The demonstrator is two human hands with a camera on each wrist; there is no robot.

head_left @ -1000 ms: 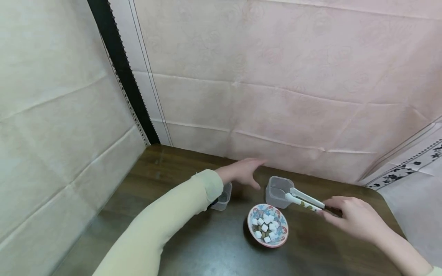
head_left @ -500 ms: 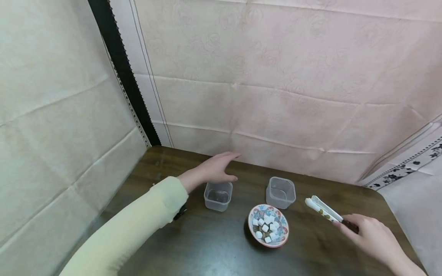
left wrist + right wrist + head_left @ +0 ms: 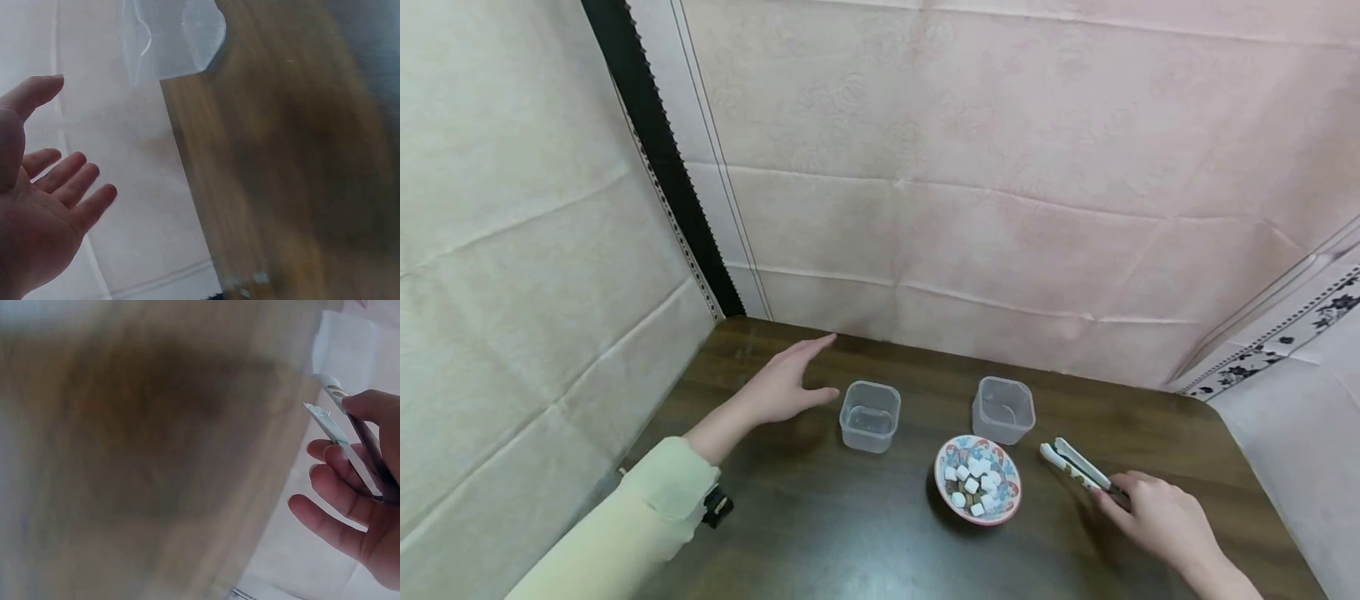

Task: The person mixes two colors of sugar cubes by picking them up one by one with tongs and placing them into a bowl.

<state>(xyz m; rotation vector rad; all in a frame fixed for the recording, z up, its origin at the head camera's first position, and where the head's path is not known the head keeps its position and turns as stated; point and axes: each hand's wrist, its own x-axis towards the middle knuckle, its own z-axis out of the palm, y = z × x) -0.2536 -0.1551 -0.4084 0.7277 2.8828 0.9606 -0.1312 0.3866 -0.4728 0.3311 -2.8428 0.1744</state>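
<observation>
In the head view my left hand (image 3: 778,385) hovers left of a clear plastic container (image 3: 870,415), apart from it, with fingers spread and nothing held. The left wrist view shows that hand (image 3: 53,206) palm up beside the container (image 3: 172,37). My right hand (image 3: 1161,517) grips white-tipped tongs (image 3: 1078,467) with a dark handle, at the right of the table. Thumb and fingers press the two arms of the tongs (image 3: 359,434), whose tips stand slightly apart. Between the hands sits a patterned bowl (image 3: 946,510) of white cubes (image 3: 972,485).
A second clear container (image 3: 1003,412) stands behind the bowl, near the back of the dark wooden table (image 3: 842,517). Pale cloth (image 3: 970,192) hangs along the back and left edges. A black device (image 3: 717,506) is on the left wrist.
My left hand has moved left, past the left container, uncovering it. The right hand drew the tongs away from the right container, then shifted slightly back left.
</observation>
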